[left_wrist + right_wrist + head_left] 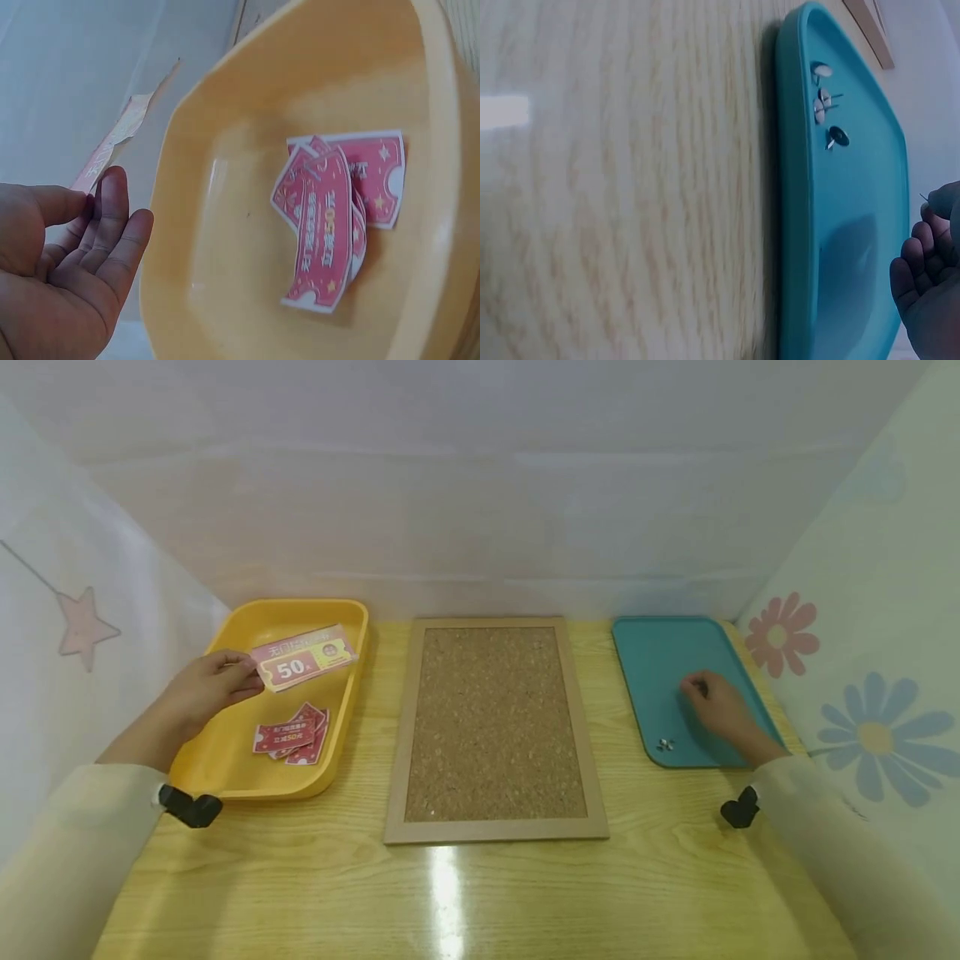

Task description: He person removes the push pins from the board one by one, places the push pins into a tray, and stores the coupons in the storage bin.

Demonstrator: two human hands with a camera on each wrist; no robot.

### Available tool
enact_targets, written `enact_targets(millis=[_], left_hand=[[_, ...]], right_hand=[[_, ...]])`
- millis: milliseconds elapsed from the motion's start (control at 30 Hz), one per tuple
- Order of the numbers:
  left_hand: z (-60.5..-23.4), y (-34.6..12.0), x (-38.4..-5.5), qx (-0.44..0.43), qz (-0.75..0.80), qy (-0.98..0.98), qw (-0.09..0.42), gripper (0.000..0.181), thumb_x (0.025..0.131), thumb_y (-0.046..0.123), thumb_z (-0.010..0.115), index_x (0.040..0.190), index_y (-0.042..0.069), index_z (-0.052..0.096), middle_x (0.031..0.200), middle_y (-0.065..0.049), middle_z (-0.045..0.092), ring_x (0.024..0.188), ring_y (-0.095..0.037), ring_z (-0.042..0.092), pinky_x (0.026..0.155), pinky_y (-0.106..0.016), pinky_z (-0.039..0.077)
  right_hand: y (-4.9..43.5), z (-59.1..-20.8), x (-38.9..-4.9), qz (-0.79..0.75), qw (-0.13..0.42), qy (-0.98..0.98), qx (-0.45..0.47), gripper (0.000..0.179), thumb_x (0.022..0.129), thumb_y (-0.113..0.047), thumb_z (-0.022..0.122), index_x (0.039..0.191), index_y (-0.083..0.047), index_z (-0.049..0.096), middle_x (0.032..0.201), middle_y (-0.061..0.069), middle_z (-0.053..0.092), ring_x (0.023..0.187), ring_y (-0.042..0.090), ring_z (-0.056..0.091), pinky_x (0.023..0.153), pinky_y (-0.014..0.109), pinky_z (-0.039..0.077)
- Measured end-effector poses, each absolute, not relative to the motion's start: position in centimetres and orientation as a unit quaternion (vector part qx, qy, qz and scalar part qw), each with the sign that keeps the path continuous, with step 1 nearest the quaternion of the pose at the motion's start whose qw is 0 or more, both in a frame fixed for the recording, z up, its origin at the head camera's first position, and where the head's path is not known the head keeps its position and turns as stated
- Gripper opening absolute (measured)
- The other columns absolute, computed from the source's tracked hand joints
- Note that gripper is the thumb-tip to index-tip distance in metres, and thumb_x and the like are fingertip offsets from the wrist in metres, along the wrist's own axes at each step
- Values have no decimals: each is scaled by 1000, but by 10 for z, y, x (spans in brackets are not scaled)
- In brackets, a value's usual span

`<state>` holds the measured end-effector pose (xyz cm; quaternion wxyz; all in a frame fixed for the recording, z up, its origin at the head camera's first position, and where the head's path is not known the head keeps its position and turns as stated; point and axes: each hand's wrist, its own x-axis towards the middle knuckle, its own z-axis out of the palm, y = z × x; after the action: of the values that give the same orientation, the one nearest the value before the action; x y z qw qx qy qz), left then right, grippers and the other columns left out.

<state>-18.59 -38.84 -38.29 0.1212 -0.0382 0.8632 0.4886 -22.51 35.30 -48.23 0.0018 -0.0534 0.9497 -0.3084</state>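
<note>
My left hand [212, 689] pinches a pink and yellow paper coupon [306, 658] marked 50 by its left end, above the yellow tray [354, 693]. In the left wrist view that coupon [124, 127] appears nearly edge-on. Several more pink coupons [322, 225] lie overlapped on the tray's floor. My right hand [718, 708] is over the teal tray [660, 647]. Between its thumb and index finger it pinches a thumbtack [924, 197]; only the thin pin shows, the head being hidden. Several loose thumbtacks [838, 136] lie near that tray's edge.
A cork board [495, 727] in a light wooden frame lies flat between the two trays on the wood-grain table [510, 902]. Pale sheeting [480, 518] rises behind the table and along both sides.
</note>
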Motion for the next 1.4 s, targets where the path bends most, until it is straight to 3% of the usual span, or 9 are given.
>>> enact_targets(millis=[133, 233, 700, 1067, 1400], left_hand=[[-384, -400, -176, -54, 502, 856, 107, 56, 106, 30, 36, 136, -17, 27, 101, 9, 58, 90, 4, 61, 80, -19, 53], [-386, -407, -170, -59, 521, 846, 98, 54, 106, 27, 36, 134, -18, 26, 98, 12, 59, 90, 3, 62, 79, -19, 53], [-403, -430, -154, -75, 623, 771, 113, 36, 103, 26, 45, 121, -5, 38, 96, 9, 66, 90, -4, 66, 78, -22, 55], [-413, -424, -152, -84, 556, 815, 139, 54, 106, 25, 36, 134, -20, 24, 96, 12, 63, 91, -1, 64, 81, -22, 54], [-418, -426, -151, -86, 497, 847, 169, 50, 107, 21, 35, 132, -21, 28, 101, -2, 63, 87, 2, 64, 82, -25, 54]], right_hand=[[356, -480, -222, -306, 4, 950, -53, 42, 106, -27, 39, 120, 12, 51, 110, 29, 53, 97, 41, 52, 80, 56, 42], [356, -479, -220, -302, 6, 952, -53, 42, 106, -26, 40, 119, 12, 51, 109, 30, 53, 95, 41, 52, 79, 56, 42], [353, -478, -217, -304, 15, 951, -54, 45, 106, -29, 38, 120, 12, 51, 110, 30, 53, 97, 42, 52, 79, 56, 43], [349, -484, -214, -295, 19, 954, -57, 43, 106, -29, 41, 116, 10, 54, 105, 26, 55, 90, 36, 53, 73, 49, 43], [346, -482, -213, -272, 32, 958, -88, 34, 104, -22, 47, 112, 9, 59, 101, 23, 59, 84, 32, 55, 70, 46, 45]])
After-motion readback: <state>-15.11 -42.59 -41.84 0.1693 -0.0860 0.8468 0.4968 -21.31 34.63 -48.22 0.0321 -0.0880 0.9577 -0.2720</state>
